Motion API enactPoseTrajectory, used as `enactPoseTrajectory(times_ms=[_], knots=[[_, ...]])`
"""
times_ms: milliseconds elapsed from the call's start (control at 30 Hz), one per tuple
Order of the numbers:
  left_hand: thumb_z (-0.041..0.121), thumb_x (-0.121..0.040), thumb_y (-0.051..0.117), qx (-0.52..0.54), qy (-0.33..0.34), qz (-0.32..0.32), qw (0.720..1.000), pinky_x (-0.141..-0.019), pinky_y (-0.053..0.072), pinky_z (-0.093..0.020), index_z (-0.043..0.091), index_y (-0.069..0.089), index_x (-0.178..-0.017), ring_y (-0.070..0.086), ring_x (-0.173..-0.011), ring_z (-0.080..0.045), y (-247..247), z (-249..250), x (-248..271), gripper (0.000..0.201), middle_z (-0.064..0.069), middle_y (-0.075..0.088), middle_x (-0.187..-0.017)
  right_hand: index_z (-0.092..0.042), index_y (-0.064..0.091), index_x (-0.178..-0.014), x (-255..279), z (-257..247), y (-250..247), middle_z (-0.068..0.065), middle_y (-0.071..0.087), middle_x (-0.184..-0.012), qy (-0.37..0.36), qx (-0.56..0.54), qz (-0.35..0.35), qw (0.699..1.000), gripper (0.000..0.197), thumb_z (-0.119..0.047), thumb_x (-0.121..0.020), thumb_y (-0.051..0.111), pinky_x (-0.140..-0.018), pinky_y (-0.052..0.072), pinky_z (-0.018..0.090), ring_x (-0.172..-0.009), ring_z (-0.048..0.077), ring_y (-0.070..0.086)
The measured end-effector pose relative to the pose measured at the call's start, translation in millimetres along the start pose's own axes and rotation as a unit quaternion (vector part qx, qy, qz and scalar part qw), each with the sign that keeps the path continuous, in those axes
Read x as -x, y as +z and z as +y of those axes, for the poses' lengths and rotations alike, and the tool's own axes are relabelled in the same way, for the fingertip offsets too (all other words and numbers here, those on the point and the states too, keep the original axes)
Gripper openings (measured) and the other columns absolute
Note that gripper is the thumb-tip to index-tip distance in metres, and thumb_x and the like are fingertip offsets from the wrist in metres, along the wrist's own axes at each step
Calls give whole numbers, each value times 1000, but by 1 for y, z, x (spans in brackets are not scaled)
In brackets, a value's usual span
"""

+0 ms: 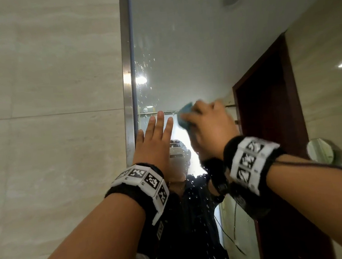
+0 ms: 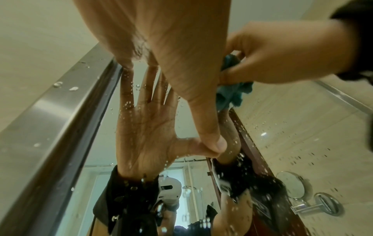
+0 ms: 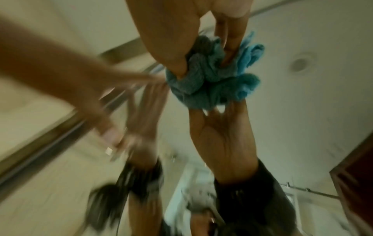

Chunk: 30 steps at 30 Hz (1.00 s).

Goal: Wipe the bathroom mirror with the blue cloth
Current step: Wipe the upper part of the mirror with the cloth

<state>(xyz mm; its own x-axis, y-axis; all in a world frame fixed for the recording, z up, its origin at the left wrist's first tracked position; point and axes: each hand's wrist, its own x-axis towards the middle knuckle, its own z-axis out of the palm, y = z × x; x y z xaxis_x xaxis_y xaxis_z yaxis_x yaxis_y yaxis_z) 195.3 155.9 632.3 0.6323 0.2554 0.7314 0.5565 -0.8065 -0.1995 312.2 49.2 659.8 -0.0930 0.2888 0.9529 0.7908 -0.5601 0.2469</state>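
On the wall, the mirror [image 1: 178, 44] carries many water drops. The left hand [image 1: 154, 139] lies flat on the glass, fingers straight and spread. The right hand [image 1: 212, 125] presses the bunched blue cloth [image 1: 185, 115] against the glass, fingers curled around it.

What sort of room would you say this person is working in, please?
Most likely a bathroom: a large wall mirror in a metal frame set against pale stone tiles, spotted with water drops, with a small round swivel mirror reflected beside it.
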Motion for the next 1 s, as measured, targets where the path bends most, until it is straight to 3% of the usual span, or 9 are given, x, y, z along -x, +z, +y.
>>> enactPoseTrajectory(times_ms=[100, 200, 267, 333, 433, 600, 800, 933, 1000], knots=[[68, -57, 74, 3, -2, 0, 1000, -117, -5, -44, 20, -30, -142, -28, -140, -23, -2, 1, 1, 143, -3, -38, -148, -35, 66, -107, 6, 7, -2, -4, 58, -106, -72, -11, -11, 997, 39, -20, -73, 75, -64, 51, 31, -85, 27, 49], [67, -57, 74, 8, -2, -3, 1000, -117, -5, -44, 20, -29, -142, -28, -140, -23, -2, 0, 2, 142, -2, -38, -149, -33, 62, -113, -33, 42, -15, 0, 49, -114, 120, -40, 22, 992, 36, -15, -82, 59, -76, 45, 33, -95, 30, 42], [67, -57, 74, 6, -4, -6, 1000, -117, -5, -44, 20, -30, -142, -28, -140, -23, -2, 1, 1, 142, -2, -38, -149, -32, 61, -113, -37, 37, -15, 1, 47, -118, 170, -39, 32, 984, 37, -14, -81, 61, -77, 42, 32, -98, 31, 41], [67, -57, 74, 4, -7, -8, 1000, -117, -4, -45, 19, -30, -142, -27, -140, -23, -3, 2, 0, 143, -2, -38, -149, -35, 61, -113, -18, 5, -7, -1, 49, -116, 60, -17, 41, 997, 43, -14, -76, 69, -70, 41, 30, -96, 30, 44], [67, -57, 74, -1, -10, -11, 1000, -118, -3, -45, 18, -28, -143, -27, -140, -23, -5, 3, 2, 143, -3, -37, -149, -37, 48, -130, 0, -1, -9, -4, 45, -125, -55, -34, -60, 996, 44, -26, -89, 57, -74, 40, 30, -104, 26, 41], [66, -55, 76, 1, -13, -22, 1000, -114, -7, -43, 19, -28, -143, -26, -140, -22, -7, 4, 4, 145, -2, -36, -149, -35, 56, -123, -37, 60, -22, 5, 45, -124, 160, -60, 4, 985, 39, -20, -88, 53, -88, 40, 38, -107, 35, 40], [66, -53, 77, 2, -14, -15, 1000, -116, -2, -45, 18, -27, -144, -25, -141, -23, -7, 5, 3, 146, -3, -35, -150, -36, 52, -127, 25, 16, -21, 0, 46, -122, -102, -39, -115, 987, 42, -27, -87, 60, -79, 49, 40, -105, 28, 41], [66, -55, 75, 2, -15, -18, 1000, -117, -3, -44, 19, -28, -143, -25, -141, -23, -7, 5, 3, 144, -2, -36, -150, -34, 57, -124, -33, 72, -32, 6, 47, -123, 114, -43, -13, 992, 39, -22, -87, 54, -89, 41, 38, -105, 36, 44], [66, -56, 75, 5, -15, -21, 1000, -117, -3, -44, 19, -29, -143, -26, -140, -23, -7, 5, 3, 144, -2, -36, -149, -36, 55, -124, -25, 65, -28, 5, 45, -124, 142, -34, -18, 989, 42, -20, -86, 56, -89, 41, 38, -106, 36, 43]])
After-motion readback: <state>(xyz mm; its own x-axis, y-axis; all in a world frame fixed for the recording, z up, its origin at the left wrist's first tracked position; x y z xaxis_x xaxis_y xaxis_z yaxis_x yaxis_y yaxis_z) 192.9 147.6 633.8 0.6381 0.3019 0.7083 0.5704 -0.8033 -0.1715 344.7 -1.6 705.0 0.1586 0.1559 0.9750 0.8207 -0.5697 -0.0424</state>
